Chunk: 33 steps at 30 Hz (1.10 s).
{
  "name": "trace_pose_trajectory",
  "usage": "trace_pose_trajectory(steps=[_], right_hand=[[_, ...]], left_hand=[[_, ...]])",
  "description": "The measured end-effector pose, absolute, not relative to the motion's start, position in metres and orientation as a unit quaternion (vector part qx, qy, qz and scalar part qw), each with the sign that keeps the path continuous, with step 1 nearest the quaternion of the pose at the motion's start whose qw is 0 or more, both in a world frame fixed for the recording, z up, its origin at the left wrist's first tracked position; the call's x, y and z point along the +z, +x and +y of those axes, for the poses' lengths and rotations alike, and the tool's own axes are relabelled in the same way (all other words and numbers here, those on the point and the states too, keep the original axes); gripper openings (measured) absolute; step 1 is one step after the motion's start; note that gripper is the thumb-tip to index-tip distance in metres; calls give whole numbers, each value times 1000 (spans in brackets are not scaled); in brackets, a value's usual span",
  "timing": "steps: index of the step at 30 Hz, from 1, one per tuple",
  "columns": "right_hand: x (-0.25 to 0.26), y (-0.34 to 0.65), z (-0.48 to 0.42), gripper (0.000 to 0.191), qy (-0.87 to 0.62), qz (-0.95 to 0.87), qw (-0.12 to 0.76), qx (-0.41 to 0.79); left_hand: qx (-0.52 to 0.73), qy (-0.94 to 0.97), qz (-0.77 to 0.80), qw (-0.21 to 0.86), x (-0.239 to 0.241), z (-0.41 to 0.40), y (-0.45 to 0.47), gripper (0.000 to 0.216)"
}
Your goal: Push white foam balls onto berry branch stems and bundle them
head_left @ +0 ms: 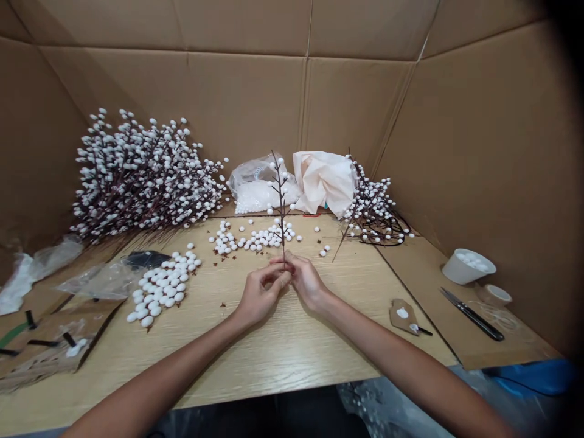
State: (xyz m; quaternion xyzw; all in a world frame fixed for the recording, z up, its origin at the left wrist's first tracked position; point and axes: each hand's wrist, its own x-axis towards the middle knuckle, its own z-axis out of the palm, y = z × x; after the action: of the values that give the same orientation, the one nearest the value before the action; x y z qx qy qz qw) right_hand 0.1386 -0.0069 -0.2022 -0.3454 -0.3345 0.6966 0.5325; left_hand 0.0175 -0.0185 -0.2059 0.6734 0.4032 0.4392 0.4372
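Observation:
A thin brown artificial twig [281, 213] with short side shoots stands upright before me. My left hand [261, 293] and my right hand [308, 281] meet at its lower end, fingers closed around the stem. White balls show close to its upper shoots; whether they are fixed to it or lie behind it I cannot tell. Just beyond my hands lies a scatter of loose white balls [262, 238] with small brown star-shaped bits among them. Left of my left hand, a larger patch of white balls [159, 286] covers the wood-grain table [255, 365].
White-berried twigs [146, 176] pile up at the back left, with a smaller bunch [371, 198] at the back right. Between them sit a clear bag [258, 188] and crumpled white cloth [323, 179]. At right are a white cup [468, 267], scissors [472, 314] and tape [495, 295].

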Motion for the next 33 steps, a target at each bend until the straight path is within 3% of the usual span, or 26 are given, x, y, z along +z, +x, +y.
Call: trace_pose_trajectory(steps=[11, 25, 33], right_hand=[[-206, 135, -6, 25, -288, -297, 522, 746], [-211, 135, -5, 52, -260, -306, 505, 764], [-208, 133, -7, 63, -309, -313, 477, 761]], left_hand=[[471, 664, 397, 423, -210, -16, 15, 30], [470, 687, 375, 409, -206, -24, 18, 27], [447, 693, 329, 460, -203, -31, 23, 25]])
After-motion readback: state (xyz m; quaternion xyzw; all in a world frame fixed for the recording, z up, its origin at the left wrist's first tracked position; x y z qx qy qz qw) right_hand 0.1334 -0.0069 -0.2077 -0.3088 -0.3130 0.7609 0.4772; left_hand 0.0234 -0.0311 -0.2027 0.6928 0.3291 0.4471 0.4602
